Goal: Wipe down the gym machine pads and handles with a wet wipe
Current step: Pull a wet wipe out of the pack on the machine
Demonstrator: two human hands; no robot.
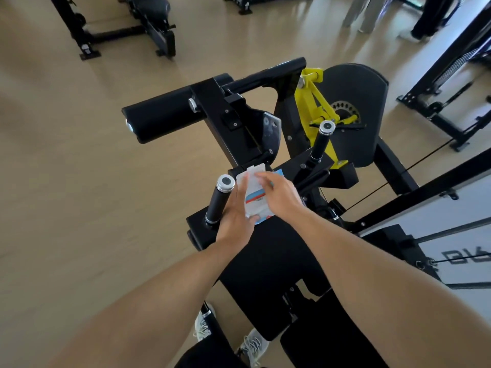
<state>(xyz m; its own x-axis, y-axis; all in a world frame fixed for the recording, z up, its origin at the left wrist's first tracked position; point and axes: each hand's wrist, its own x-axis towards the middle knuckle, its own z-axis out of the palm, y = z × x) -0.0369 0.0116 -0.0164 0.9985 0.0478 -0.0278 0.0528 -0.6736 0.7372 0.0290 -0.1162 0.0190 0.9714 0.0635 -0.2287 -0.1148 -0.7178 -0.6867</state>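
A white and blue pack of wet wipes is held above the front of the black seat pad of a leg machine. My left hand grips the pack from the left and below, thumb on its lower edge. My right hand reaches over the pack's top, fingertips at its raised white lid flap. Two black grip handles with silver caps stand beside the seat, the left handle right next to my left hand, the right handle farther back. A black roller pad sticks out at the far left of the machine.
A yellow lever arm and a black cam cover sit behind the right handle. A cable and white weight-stack frame run along the right. Other machines and people's legs stand across the beige floor. My shoes are below the seat.
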